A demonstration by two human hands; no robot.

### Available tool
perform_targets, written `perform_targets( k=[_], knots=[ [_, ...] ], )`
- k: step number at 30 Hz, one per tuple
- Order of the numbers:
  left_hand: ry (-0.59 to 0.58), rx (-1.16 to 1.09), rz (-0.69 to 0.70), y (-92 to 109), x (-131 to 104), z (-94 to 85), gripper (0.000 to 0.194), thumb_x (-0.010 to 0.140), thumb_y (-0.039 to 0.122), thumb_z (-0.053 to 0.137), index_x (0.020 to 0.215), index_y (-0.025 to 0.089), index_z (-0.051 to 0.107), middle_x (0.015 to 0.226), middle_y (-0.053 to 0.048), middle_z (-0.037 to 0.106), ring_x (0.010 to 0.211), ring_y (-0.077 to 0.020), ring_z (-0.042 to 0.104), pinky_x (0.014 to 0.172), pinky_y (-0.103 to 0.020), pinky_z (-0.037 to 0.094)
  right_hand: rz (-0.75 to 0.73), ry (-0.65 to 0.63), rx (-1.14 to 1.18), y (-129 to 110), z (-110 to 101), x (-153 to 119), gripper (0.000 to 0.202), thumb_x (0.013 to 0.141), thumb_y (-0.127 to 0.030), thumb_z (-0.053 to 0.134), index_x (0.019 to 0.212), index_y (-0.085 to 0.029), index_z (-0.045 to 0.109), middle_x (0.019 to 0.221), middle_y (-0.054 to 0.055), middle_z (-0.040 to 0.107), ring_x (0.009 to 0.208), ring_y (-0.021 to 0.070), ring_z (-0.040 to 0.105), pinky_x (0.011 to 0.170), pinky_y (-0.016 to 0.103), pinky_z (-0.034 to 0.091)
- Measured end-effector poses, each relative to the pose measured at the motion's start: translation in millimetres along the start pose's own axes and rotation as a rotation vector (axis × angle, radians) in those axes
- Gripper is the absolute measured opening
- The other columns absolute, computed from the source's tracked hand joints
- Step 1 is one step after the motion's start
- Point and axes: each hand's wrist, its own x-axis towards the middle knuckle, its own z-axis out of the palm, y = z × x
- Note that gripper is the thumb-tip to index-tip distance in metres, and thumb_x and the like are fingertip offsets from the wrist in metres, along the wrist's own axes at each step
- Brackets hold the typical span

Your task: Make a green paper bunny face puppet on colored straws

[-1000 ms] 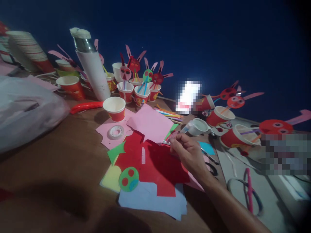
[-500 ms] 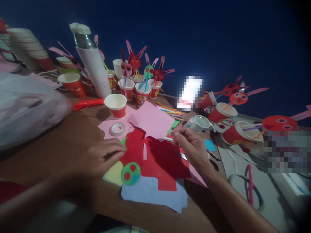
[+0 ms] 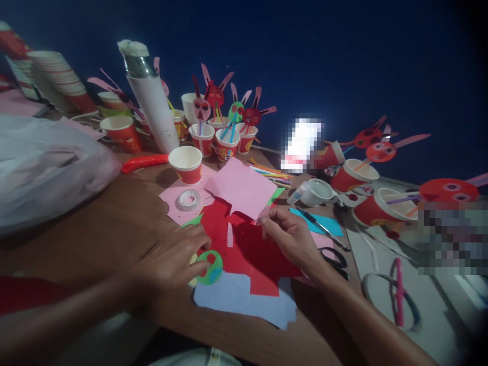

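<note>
My right hand (image 3: 292,236) is pinched on a small pink paper strip (image 3: 262,217) above the red paper (image 3: 251,254). My left hand (image 3: 173,256) is open, thumb and fingers apart, beside a round green paper face (image 3: 210,267) with red spots and a blue patch. The thumb tip reaches the edge of that face; whether it presses on it I cannot tell. A second pink strip (image 3: 230,235) lies flat on the red paper. Light blue paper (image 3: 244,302) sticks out below, and a pink sheet (image 3: 242,185) lies just behind.
A tape roll (image 3: 188,200) and a paper cup (image 3: 185,165) stand on pink paper at the left. Black-handled scissors (image 3: 335,258) and a pen (image 3: 324,229) lie right of my right hand. Several cups with paper rabbit faces, a white flask (image 3: 154,109) and a plastic bag (image 3: 57,173) surround the area.
My left hand has moved right, its fingers spreading beside the green face. My right hand has shifted slightly left with the pink strip, uncovering more of the blue paper and pen.
</note>
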Motion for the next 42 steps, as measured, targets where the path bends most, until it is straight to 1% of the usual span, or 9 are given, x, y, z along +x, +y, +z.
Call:
perform_targets(
  k=[5,9,16,21,25,31,35,38,42],
  knots=[
    [0.018,-0.077,-0.048,0,1,1.7,0.018,0.084,0.034,0.047,0.080,0.018,0.057,0.084,-0.003,0.057,0.077,-0.0187,0.052,0.068,-0.028,0.035,0.010,-0.024,-0.028,-2,3,-2,0.020,0.086,-0.027,0.050,0.070,-0.018,0.055,0.060,-0.002,0.055,0.058,0.0107,0.051,0.055,0.022,0.038],
    [0.032,-0.109,-0.072,-2,4,4.4,0.014,0.082,0.027,0.047,0.075,0.018,0.055,0.081,-0.002,0.058,0.074,-0.0172,0.051,0.065,-0.028,0.033,0.011,-0.047,0.007,1,4,-3,0.020,0.087,-0.028,0.050,0.072,-0.017,0.055,0.059,-0.003,0.053,0.055,0.0095,0.047,0.054,0.022,0.036],
    [-0.034,-0.106,-0.057,-1,7,2.3,0.017,0.081,0.021,0.043,0.065,0.018,0.047,0.069,0.002,0.052,0.063,-0.0130,0.044,0.058,-0.026,0.028,0.047,-0.065,0.069,0,4,-3,0.018,0.086,-0.028,0.052,0.072,-0.017,0.055,0.059,-0.004,0.052,0.056,0.0091,0.047,0.055,0.022,0.036],
    [-0.041,-0.252,-0.019,6,10,-12.9,0.015,0.084,0.023,0.042,0.070,0.019,0.047,0.070,0.003,0.051,0.064,-0.0125,0.045,0.058,-0.025,0.030,0.105,-0.095,0.175,-4,8,-4,0.021,0.084,-0.029,0.054,0.067,-0.018,0.053,0.062,-0.003,0.053,0.059,0.0096,0.047,0.059,0.022,0.036],
    [-0.047,-0.374,0.021,15,23,-22.3,0.011,0.084,0.024,0.043,0.077,0.019,0.050,0.072,0.003,0.054,0.065,-0.0121,0.048,0.058,-0.023,0.033,0.137,-0.128,0.303,-5,9,-4,0.020,0.082,-0.030,0.058,0.068,-0.017,0.053,0.067,-0.003,0.054,0.062,0.0099,0.048,0.062,0.022,0.038],
    [-0.038,-0.543,0.068,23,49,-16.0,0.009,0.083,0.024,0.044,0.079,0.019,0.049,0.062,0.005,0.047,0.054,-0.0101,0.042,0.049,-0.021,0.030,0.132,-0.176,0.218,-6,5,-5,0.017,0.081,-0.030,0.059,0.070,-0.017,0.058,0.072,-0.001,0.058,0.068,0.0119,0.051,0.065,0.024,0.039],
    [-0.031,-0.555,0.095,25,53,-13.1,0.009,0.083,0.023,0.045,0.080,0.018,0.053,0.067,0.003,0.055,0.059,-0.0109,0.049,0.053,-0.021,0.034,0.115,-0.251,0.138,-5,8,-8,0.016,0.082,-0.029,0.058,0.072,-0.016,0.061,0.073,0.001,0.061,0.069,0.0130,0.052,0.065,0.026,0.041],
    [-0.003,-0.665,0.083,25,55,-11.4,0.010,0.084,0.023,0.047,0.084,0.018,0.056,0.073,0.001,0.061,0.065,-0.0126,0.055,0.058,-0.023,0.040,0.150,-0.249,0.168,-3,11,-8,0.017,0.082,-0.030,0.058,0.073,-0.016,0.060,0.073,0.002,0.062,0.067,0.0128,0.052,0.064,0.026,0.041],
    [0.136,-0.963,0.031,23,58,-6.4,0.017,0.085,0.033,0.052,0.093,0.019,0.058,0.083,-0.001,0.064,0.074,-0.0130,0.058,0.064,-0.023,0.044,0.143,-0.122,0.228,-4,13,-6,0.019,0.081,-0.031,0.059,0.070,-0.016,0.060,0.070,0.001,0.060,0.066,0.0124,0.051,0.063,0.026,0.041]
  ],
)
